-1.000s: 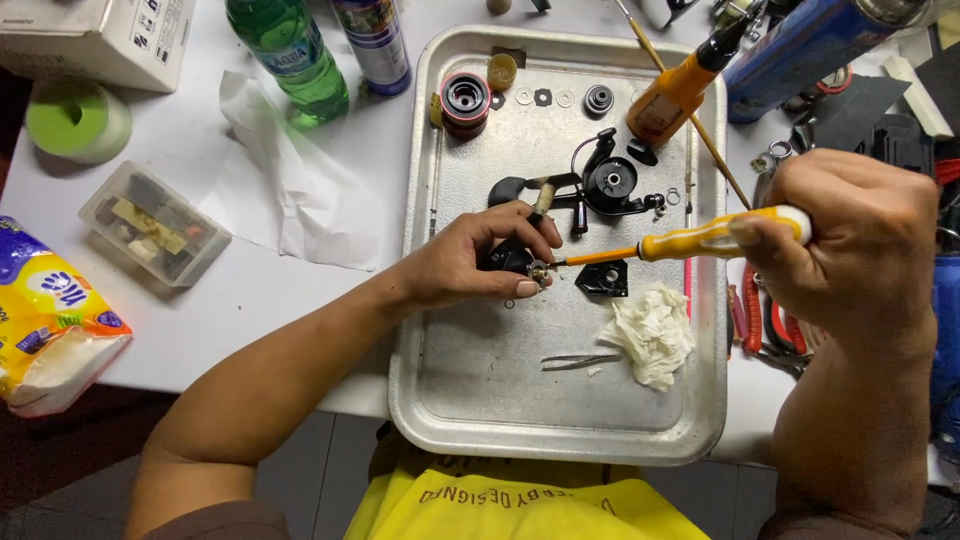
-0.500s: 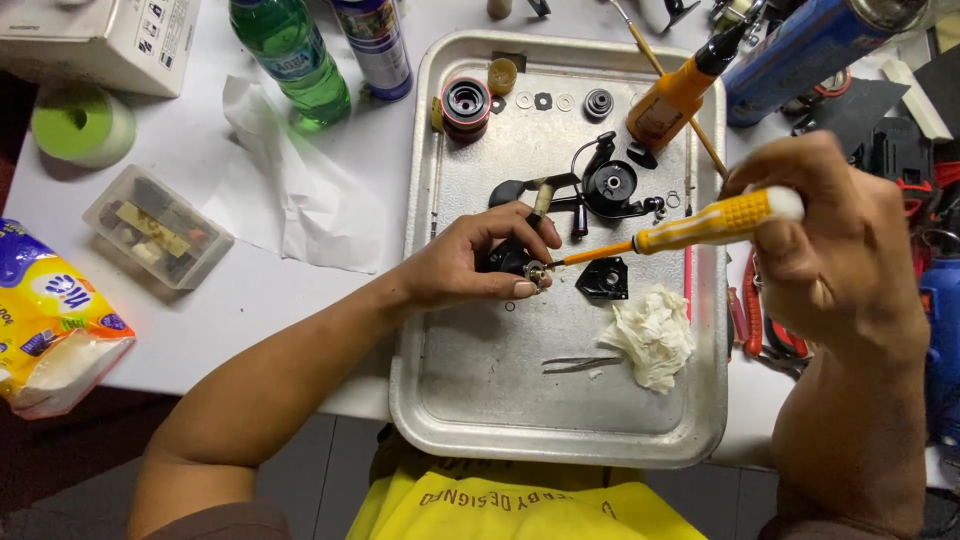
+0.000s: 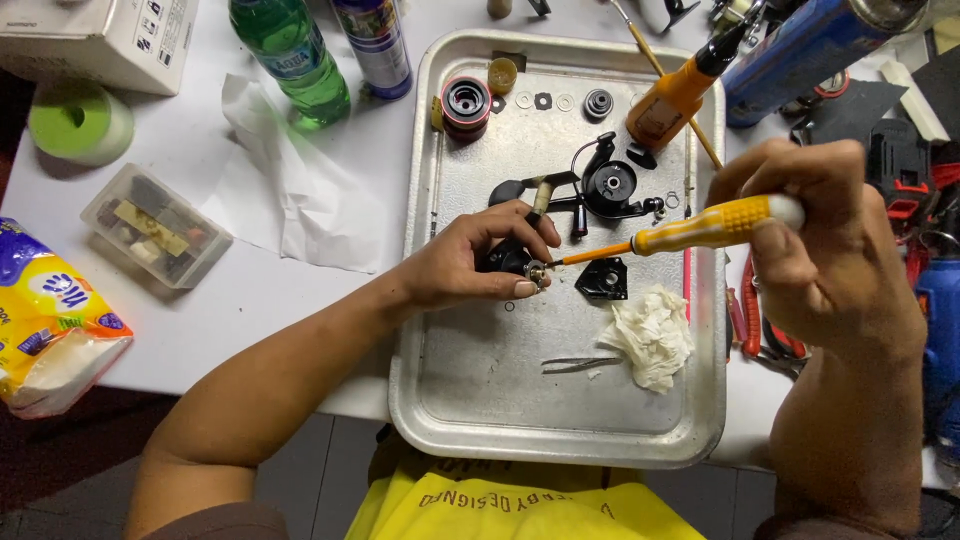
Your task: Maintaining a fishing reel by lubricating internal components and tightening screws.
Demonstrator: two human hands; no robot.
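Over the metal tray (image 3: 470, 400), which lies on the white surface (image 3: 270, 290), both hands are busy with one small piece. The left hand (image 3: 465, 265) is closed around a small black part (image 3: 508, 258) and presses it down on the tray floor; the thumb and the fingers hold it from two sides, and a shiny metal end shows just beside the thumb nail. The right hand (image 3: 825, 250) is closed around the yellow handle of a screwdriver (image 3: 690, 226), which lies almost level. Its orange shaft points to the left and its tip touches the metal end of the black part.

Just beside the tip lies a flat black cover plate (image 3: 603, 279), and behind it a black reel body (image 3: 600, 188) with a handle arm. A crumpled white tissue (image 3: 650, 335) and thin tweezers (image 3: 580, 364) lie nearer to the person on the tray. At the far edge of the tray stand a round spool (image 3: 465, 104) and some small washers (image 3: 545, 101). Left of the tray, on the surface, are a green bottle (image 3: 292, 55), a sheet of white paper (image 3: 300, 200) and a clear plastic box (image 3: 155, 225).
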